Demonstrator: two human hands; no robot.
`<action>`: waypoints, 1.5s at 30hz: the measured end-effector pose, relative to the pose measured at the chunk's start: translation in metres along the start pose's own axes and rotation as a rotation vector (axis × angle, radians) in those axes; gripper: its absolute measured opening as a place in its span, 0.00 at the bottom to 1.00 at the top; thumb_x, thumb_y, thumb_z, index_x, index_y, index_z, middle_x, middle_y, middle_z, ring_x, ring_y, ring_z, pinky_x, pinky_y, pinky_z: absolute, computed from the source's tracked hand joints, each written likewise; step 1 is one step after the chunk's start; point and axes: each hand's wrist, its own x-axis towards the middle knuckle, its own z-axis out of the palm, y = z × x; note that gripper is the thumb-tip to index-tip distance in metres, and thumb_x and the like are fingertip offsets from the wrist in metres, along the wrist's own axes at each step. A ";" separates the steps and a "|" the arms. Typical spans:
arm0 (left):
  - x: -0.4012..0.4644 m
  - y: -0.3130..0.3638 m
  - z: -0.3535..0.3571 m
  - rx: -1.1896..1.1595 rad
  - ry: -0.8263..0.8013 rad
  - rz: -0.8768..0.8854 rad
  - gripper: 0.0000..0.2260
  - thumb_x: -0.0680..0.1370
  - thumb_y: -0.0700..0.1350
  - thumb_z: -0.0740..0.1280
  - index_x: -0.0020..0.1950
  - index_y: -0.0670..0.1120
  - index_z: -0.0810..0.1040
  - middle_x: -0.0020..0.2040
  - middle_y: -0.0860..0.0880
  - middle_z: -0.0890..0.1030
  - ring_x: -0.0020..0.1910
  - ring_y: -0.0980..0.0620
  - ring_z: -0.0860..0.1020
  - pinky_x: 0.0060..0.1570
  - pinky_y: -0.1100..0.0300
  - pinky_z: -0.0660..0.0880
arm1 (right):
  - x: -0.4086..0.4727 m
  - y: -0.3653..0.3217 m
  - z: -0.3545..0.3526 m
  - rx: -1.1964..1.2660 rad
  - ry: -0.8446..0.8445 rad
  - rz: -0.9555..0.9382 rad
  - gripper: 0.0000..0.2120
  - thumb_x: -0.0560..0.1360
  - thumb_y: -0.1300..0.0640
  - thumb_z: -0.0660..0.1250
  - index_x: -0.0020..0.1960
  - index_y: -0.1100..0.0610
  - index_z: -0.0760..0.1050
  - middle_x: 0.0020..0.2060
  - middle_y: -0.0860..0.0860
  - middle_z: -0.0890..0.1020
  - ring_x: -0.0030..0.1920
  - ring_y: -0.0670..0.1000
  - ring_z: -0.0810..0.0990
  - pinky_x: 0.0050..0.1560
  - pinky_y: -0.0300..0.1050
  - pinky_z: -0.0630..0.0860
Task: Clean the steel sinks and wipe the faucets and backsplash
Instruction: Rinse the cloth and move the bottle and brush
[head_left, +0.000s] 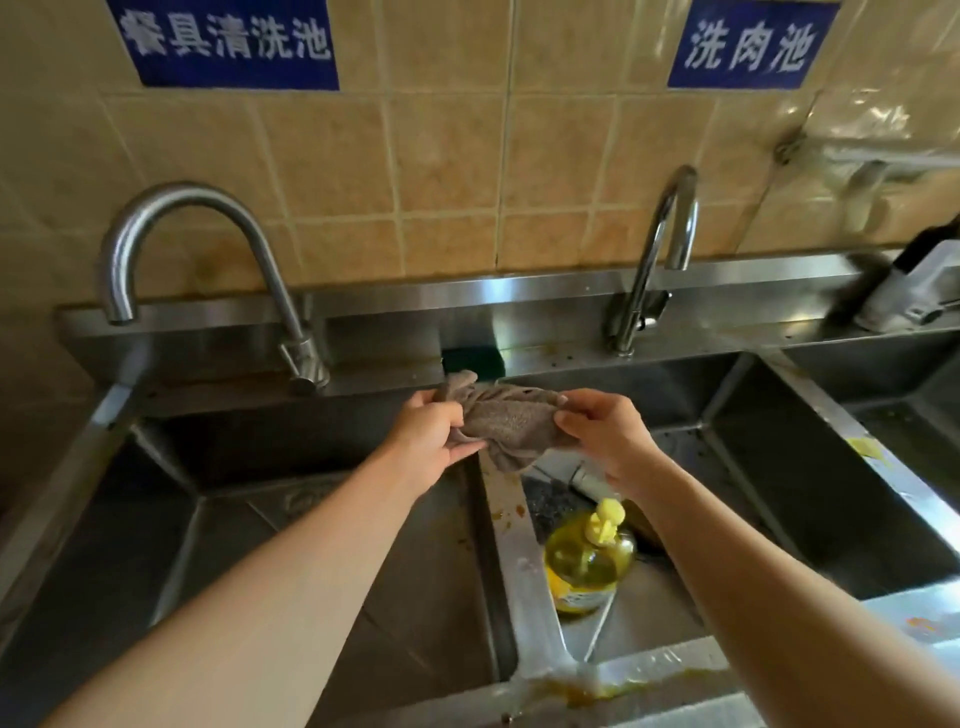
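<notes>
Holding a crumpled grey-brown terry cloth (506, 423) between both hands, we have it stretched above the steel divider (511, 545) that separates the left steel sink basin (156, 519) from the middle steel sink basin (727, 499). Our left hand (428, 436) grips the cloth's left end with fingers curled round it and a bunched tuft sticking up behind the knuckles; our right hand (605, 426) pinches the right end between thumb and curled fingers. The cloth looks damp and wrinkled, its nubby weave gathered into folds, with a loose flap hanging down below the middle. Its long axis runs left to right, roughly parallel to the steel backsplash ledge (467, 291).

Behind the left basin a curved steel gooseneck faucet (208, 249) arches with its spout pointing down to the left; a slimmer steel gooseneck faucet (660, 249) stands behind the middle basin. A dark green sponge (472, 361) sits on the rear ledge just behind the cloth. In the middle basin stands a clear bottle of yellow liquid with a yellow pump top (589, 561). Orange-brown stains mark the divider and the front rim.
</notes>
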 end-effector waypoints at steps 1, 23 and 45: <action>-0.002 -0.005 0.015 -0.004 -0.007 0.003 0.23 0.76 0.26 0.54 0.67 0.43 0.68 0.64 0.39 0.70 0.63 0.37 0.72 0.59 0.41 0.72 | 0.003 0.002 -0.013 -0.062 0.058 -0.024 0.11 0.73 0.64 0.70 0.40 0.49 0.78 0.41 0.52 0.83 0.48 0.56 0.82 0.54 0.56 0.79; 0.018 -0.130 0.248 0.016 0.069 -0.203 0.01 0.80 0.38 0.62 0.50 0.44 0.72 0.52 0.40 0.74 0.52 0.41 0.75 0.50 0.45 0.76 | 0.033 0.062 -0.247 -0.122 0.418 0.172 0.06 0.78 0.55 0.65 0.47 0.58 0.74 0.46 0.56 0.79 0.43 0.51 0.77 0.45 0.48 0.77; 0.138 -0.188 0.316 0.012 -0.253 -0.656 0.31 0.80 0.63 0.51 0.60 0.37 0.74 0.62 0.35 0.75 0.64 0.36 0.73 0.56 0.50 0.69 | 0.145 0.052 -0.282 0.480 0.094 0.475 0.09 0.81 0.62 0.58 0.44 0.62 0.72 0.40 0.57 0.77 0.44 0.53 0.77 0.61 0.51 0.74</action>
